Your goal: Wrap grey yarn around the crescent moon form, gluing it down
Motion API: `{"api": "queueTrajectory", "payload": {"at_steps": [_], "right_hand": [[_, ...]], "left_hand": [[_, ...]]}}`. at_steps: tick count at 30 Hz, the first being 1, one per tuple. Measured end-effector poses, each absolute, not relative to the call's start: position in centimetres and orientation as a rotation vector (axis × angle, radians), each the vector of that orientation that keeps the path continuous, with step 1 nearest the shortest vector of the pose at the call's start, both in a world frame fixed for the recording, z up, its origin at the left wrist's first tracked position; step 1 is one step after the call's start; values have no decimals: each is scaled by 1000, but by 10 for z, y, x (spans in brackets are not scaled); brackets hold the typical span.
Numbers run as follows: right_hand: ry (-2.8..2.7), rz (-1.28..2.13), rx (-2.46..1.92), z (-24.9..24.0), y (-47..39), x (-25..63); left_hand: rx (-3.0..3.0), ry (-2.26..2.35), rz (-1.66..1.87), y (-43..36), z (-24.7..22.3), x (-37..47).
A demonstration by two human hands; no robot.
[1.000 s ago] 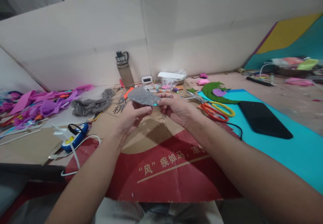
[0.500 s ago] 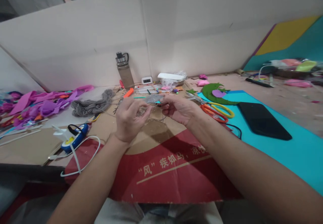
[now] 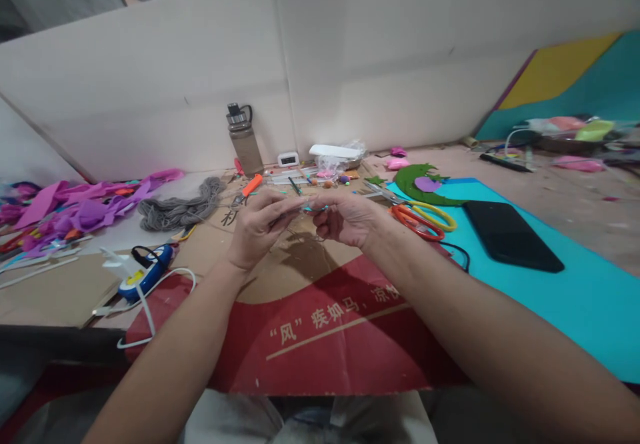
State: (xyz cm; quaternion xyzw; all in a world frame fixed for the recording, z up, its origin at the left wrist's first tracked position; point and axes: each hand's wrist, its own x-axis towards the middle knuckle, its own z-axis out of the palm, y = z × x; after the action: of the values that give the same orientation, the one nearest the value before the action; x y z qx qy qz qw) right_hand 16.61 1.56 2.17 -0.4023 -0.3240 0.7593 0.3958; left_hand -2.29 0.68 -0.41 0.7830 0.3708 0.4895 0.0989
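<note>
A single head-worn camera looks forward and down. The cardboard (image 3: 330, 357) lies near, the white wall (image 3: 325, 64) beyond.

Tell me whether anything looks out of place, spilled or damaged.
Nothing looks clearly spilled or damaged. The white cable loops loosely across the left corner of the cardboard, and the purple strips lie jumbled at far left, so both look untidy.

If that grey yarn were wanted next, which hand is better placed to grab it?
Probably the left hand: the grey yarn lies to its left, while the right hand would likely have to reach past it. Their fingers are close together; what they hold is hard to make out.
</note>
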Motion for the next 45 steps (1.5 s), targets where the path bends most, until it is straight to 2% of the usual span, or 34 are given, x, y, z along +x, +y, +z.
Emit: {"api": "queueTrajectory", "payload": {"at_steps": [4,11,15,20,24,35,45], "right_hand": [[-840,1946,-971,25,14,168],[-928,1938,-745,29,18,175],[-1098,1712,-684,25,21,177],[-1293,1336,-819,23,24,178],[-1332,1205,-851,23,27,180],[-1361,1105,-773,14,35,180],[-1368,1177,-796,19,27,172]], "left_hand": [[2303,1026,1482,7,3,-20],[2031,1164,1566,13,19,-19],[1925,1190,1519,20,29,-23],[1841,1188,1356,22,46,-20],[1822,1198,1251,24,56,-17],[1930,1170,1108,29,78,-11],[1770,1167,1302,38,67,-25]]}}
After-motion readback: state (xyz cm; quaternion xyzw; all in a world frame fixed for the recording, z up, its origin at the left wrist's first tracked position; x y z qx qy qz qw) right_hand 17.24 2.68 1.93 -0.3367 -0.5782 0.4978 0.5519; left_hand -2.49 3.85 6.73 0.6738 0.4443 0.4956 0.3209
